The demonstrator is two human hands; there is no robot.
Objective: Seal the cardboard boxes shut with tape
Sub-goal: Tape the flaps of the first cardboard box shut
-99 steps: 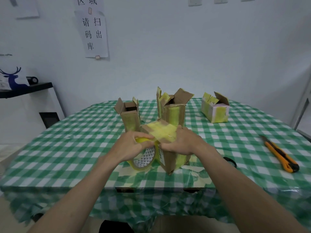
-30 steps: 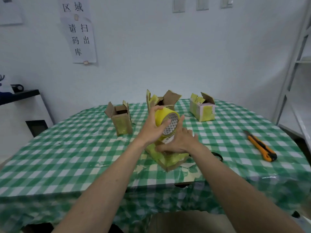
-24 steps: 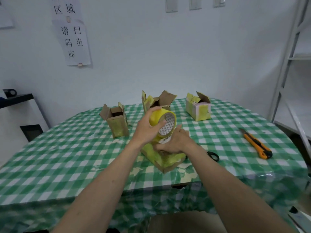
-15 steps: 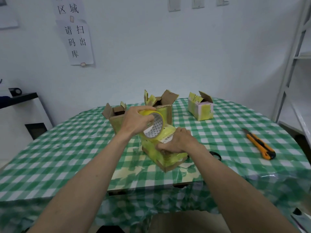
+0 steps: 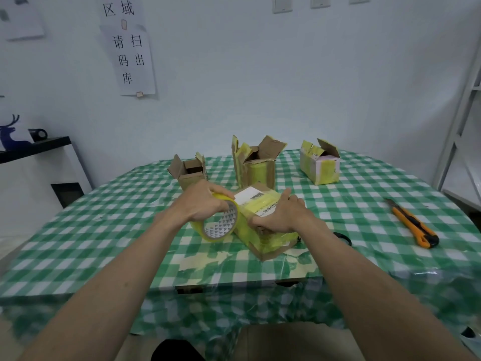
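Note:
A closed cardboard box [image 5: 263, 204], wrapped in yellow tape and bearing a white barcode label, lies near the table's front edge. My right hand [image 5: 282, 214] presses down on its near top edge. My left hand [image 5: 205, 204] grips a yellow tape roll [image 5: 221, 225] held low at the box's left side, with tape stretched from the roll onto the box. Three more boxes stand behind with flaps open: a small brown box [image 5: 188, 171] on the left, a taller box [image 5: 256, 165] in the middle and a pinkish box [image 5: 320, 165] on the right.
An orange utility knife [image 5: 413, 225] lies on the green checked tablecloth [image 5: 104, 230] at the right. A black ring-shaped object [image 5: 343, 237] peeks out beside my right forearm. A white shelf frame [image 5: 460, 126] stands at the far right, a dark-topped cabinet [image 5: 39, 162] at the left.
My left hand has carried the tape roll from above the box down and to the left, to the box's left side. My right hand has stayed pressed on the box.

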